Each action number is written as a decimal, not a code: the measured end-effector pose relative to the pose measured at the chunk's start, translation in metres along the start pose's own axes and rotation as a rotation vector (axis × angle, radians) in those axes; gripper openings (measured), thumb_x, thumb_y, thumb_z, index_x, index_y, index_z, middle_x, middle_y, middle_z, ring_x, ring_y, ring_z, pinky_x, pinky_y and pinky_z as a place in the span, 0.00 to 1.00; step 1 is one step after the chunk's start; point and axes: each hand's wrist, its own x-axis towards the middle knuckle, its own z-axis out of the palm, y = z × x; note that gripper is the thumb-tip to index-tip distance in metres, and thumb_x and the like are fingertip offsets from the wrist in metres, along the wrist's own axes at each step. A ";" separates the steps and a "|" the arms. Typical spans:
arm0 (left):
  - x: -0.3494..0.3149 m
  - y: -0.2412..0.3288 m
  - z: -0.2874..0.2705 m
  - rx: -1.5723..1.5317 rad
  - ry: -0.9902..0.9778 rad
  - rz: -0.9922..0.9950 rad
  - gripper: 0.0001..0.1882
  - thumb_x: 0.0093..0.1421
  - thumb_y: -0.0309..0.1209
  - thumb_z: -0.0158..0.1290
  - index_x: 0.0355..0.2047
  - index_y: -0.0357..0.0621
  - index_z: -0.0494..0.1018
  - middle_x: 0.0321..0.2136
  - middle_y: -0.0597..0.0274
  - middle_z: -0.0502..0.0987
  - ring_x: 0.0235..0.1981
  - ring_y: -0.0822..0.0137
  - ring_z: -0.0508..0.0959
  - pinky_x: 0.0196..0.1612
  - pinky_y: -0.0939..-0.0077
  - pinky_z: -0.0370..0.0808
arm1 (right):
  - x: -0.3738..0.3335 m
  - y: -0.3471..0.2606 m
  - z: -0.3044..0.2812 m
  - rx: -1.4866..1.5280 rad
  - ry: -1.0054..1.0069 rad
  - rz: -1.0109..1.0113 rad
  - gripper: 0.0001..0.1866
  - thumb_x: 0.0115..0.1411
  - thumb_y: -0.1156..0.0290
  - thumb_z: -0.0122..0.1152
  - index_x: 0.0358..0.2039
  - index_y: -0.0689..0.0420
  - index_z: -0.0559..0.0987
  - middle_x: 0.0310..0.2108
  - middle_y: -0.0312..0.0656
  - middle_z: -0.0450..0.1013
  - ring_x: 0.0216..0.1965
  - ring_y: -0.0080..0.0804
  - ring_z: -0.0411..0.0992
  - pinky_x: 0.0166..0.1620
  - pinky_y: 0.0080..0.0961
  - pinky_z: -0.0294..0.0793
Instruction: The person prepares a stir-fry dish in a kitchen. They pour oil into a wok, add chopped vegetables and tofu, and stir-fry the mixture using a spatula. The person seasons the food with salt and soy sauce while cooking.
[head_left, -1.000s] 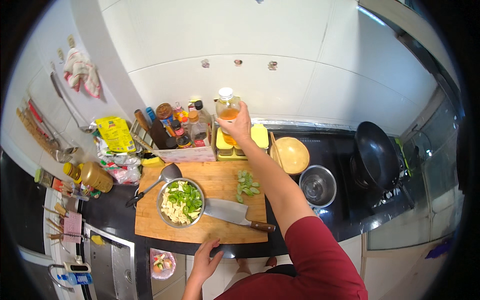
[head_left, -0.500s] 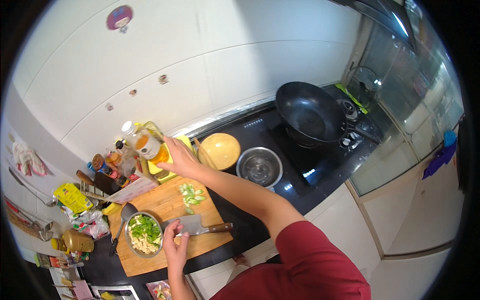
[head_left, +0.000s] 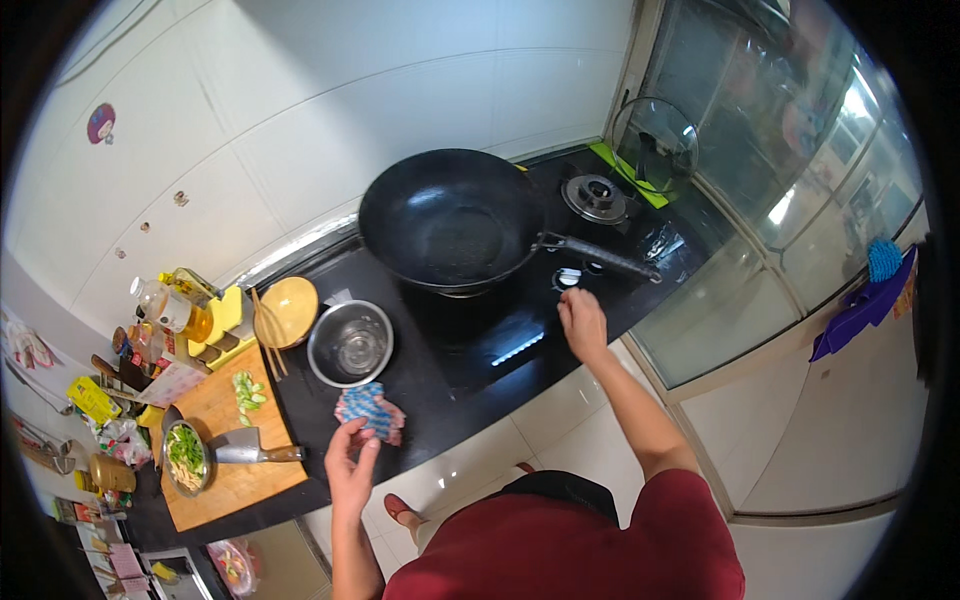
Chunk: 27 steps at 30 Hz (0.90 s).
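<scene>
A black wok (head_left: 455,225) sits on the cooktop (head_left: 435,345), handle rightward. The right hand (head_left: 585,325) reaches forward, fingers bunched; the left hand (head_left: 350,465), half-curled, thumb parted, overlaps a blue-and-pink cloth (head_left: 372,405). The amber-filled bottle's (head_left: 190,318) label is too small to read. Whether the right fingertips grip the control knob (head_left: 568,277), I cannot tell.

A pale, partly hidden knob (head_left: 569,275) sits on the glossy black stove (head_left: 455,335).

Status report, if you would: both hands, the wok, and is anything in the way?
Right hand at the stove knob, contact unclear. Left hand open near the cloth. Black wok on the stove. Possible obstruction: its handle, close to the knob.
</scene>
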 end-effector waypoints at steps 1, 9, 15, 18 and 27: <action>-0.004 0.010 0.026 0.005 -0.033 -0.006 0.17 0.60 0.24 0.57 0.50 0.35 0.72 0.42 0.58 0.77 0.44 0.68 0.78 0.49 0.73 0.74 | 0.013 0.024 -0.007 -0.055 0.005 -0.013 0.09 0.57 0.75 0.61 0.39 0.58 0.76 0.35 0.50 0.75 0.41 0.52 0.73 0.45 0.40 0.72; -0.033 0.062 0.126 0.272 -0.093 0.115 0.18 0.56 0.23 0.59 0.48 0.35 0.73 0.45 0.52 0.76 0.43 0.62 0.79 0.48 0.71 0.74 | 0.069 0.112 0.010 -0.064 -0.319 -0.146 0.17 0.60 0.61 0.61 0.45 0.58 0.77 0.41 0.48 0.77 0.46 0.51 0.73 0.51 0.43 0.71; -0.053 0.059 0.129 0.309 -0.045 0.023 0.18 0.56 0.23 0.59 0.48 0.34 0.73 0.44 0.52 0.76 0.44 0.62 0.79 0.48 0.70 0.74 | 0.081 0.128 0.023 -0.154 -0.382 -0.222 0.16 0.61 0.62 0.61 0.44 0.58 0.75 0.42 0.49 0.74 0.47 0.52 0.72 0.52 0.45 0.69; -0.057 0.060 0.134 0.311 -0.034 0.037 0.18 0.56 0.23 0.59 0.48 0.34 0.73 0.45 0.52 0.76 0.44 0.62 0.79 0.48 0.69 0.75 | 0.081 0.125 0.024 -0.146 -0.411 -0.185 0.16 0.61 0.63 0.61 0.45 0.59 0.74 0.41 0.51 0.74 0.47 0.51 0.73 0.50 0.45 0.71; -0.057 0.064 0.147 0.373 -0.069 0.045 0.20 0.55 0.24 0.60 0.48 0.34 0.73 0.46 0.51 0.76 0.45 0.60 0.79 0.49 0.68 0.74 | 0.079 0.124 0.027 -0.118 -0.326 -0.190 0.17 0.59 0.63 0.63 0.45 0.58 0.75 0.39 0.52 0.75 0.44 0.53 0.74 0.48 0.47 0.71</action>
